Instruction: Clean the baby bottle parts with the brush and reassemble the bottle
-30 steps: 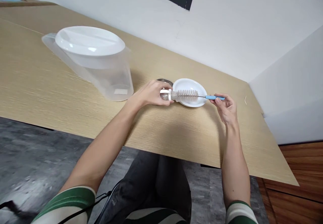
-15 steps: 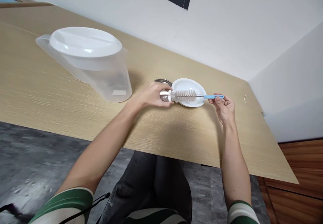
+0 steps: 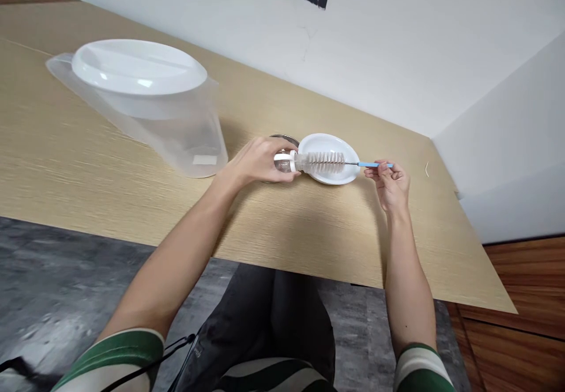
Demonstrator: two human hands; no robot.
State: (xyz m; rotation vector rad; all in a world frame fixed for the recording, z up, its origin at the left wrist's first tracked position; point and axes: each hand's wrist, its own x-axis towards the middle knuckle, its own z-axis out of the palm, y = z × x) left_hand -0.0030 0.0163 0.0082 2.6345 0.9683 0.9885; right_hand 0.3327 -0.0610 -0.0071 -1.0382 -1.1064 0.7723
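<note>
A bottle brush [image 3: 326, 163] with pale bristles, a twisted wire and a blue handle extends sideways between my hands. My right hand [image 3: 394, 187] pinches its blue handle between thumb and fingers. My left hand [image 3: 258, 161] is wrapped around a small clear bottle [image 3: 283, 166] with a white collar, mouth facing right. The brush tip is at the bottle's mouth; how deep it sits inside is hard to tell. Beneath the bristles lies a white oval dish [image 3: 327, 140]. Behind my left hand, a round metal bowl or lid [image 3: 288, 138] is mostly hidden.
A large translucent pitcher [image 3: 176, 136] with a white lid stands on the left of the wooden table [image 3: 282, 227]. A small pale bent strip [image 3: 426, 169] lies at the right. The white wall [image 3: 375, 45] borders the table's far edge.
More bristle shows outside the bottle's mouth now, and the blue handle looks narrower, as if turned. Both hands keep their holds. The whole view has shifted slightly.
</note>
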